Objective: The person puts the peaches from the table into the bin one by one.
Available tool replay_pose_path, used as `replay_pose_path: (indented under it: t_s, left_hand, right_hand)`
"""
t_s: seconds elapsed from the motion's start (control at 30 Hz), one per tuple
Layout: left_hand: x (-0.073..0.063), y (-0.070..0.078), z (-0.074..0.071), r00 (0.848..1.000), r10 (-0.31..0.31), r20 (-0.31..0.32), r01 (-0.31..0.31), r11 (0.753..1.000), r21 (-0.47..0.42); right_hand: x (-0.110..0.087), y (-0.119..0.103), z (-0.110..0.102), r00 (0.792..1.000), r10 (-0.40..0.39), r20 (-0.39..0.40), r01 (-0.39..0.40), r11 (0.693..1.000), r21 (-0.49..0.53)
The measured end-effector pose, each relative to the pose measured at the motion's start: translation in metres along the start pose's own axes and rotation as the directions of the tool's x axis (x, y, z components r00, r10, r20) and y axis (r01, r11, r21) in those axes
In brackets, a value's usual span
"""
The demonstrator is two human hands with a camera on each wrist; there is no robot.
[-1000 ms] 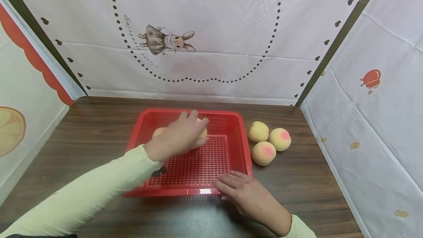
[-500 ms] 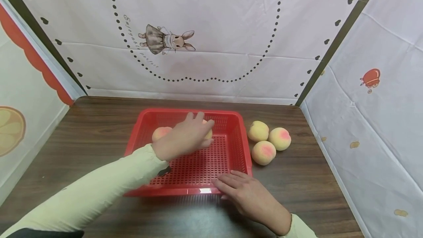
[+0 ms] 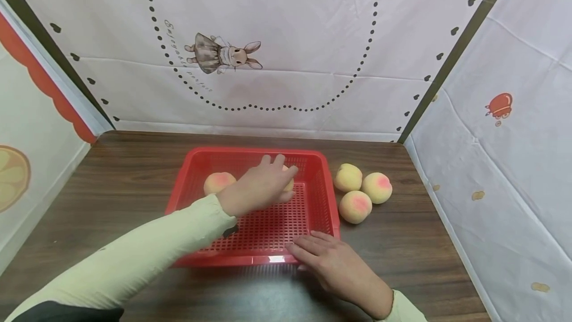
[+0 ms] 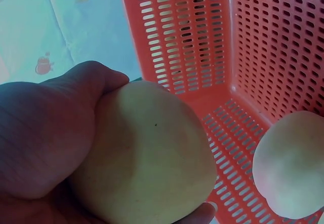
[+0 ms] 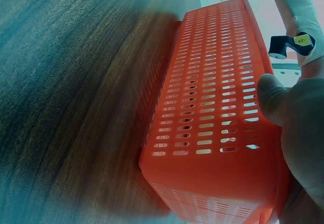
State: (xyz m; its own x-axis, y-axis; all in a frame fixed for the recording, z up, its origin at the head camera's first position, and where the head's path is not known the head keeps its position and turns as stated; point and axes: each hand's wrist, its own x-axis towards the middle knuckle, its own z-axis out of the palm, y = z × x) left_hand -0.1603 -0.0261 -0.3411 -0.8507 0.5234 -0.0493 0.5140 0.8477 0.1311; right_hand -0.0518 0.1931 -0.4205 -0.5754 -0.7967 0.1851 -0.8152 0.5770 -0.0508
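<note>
My left hand [image 3: 263,185] reaches into the red plastic basket [image 3: 328,198] and grips a yellow peach [image 4: 147,153], thumb on one side and a fingertip showing on the other. In the head view the hand covers most of that peach. A second peach [image 3: 219,182], blushed pink, sits behind the left wrist at the basket's left; the left wrist view also has a pink-tinged peach [image 4: 291,165] beside the held one. My right hand [image 3: 335,265] holds the basket's near right corner, with its thumb [image 5: 271,95] against the outer wall below the rim and its fingers over the top.
Three peaches, a yellow one [image 3: 348,178], a pink-spotted one [image 3: 377,188] and a nearer one [image 3: 355,207], cluster on the wooden table [image 3: 402,257] just right of the basket. A printed cloth wall [image 3: 304,53] rises behind the table, with more cloth at both sides.
The left hand has moved to the right inside the basket with its peach, showing more of the peach at the left. The right hand and the three peaches outside stay put.
</note>
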Motion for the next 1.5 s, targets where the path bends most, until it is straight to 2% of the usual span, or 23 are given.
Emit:
replay_pose_path:
  t_s: [0.17,0.47,0.8,1.17,1.5]
  left_hand:
    - [0.004,0.004,0.003,1.0,0.001,0.003,-0.001,1.0,0.006]
    - [0.01,0.006,0.008,0.997,0.073,-0.036,-0.073,0.997,0.005]
    - [0.017,0.007,0.011,0.989,0.137,-0.049,-0.135,0.99,0.033]
    - [0.026,0.01,0.017,0.992,0.126,0.025,-0.127,0.992,0.012]
    - [0.029,0.012,0.021,0.993,0.116,0.031,-0.116,0.993,-0.012]
  right_hand:
    - [0.0,0.0,0.0,1.0,-0.004,-0.009,0.004,1.0,-0.005]
    - [0.001,0.0,-0.001,1.0,0.008,0.016,-0.008,1.0,0.015]
    - [0.0,0.001,-0.002,0.998,0.026,0.051,-0.029,0.999,0.045]
    - [0.0,0.001,-0.001,0.998,0.029,0.053,-0.031,0.998,0.046]
    - [0.0,0.001,-0.002,0.998,0.03,0.06,-0.032,0.999,0.042]
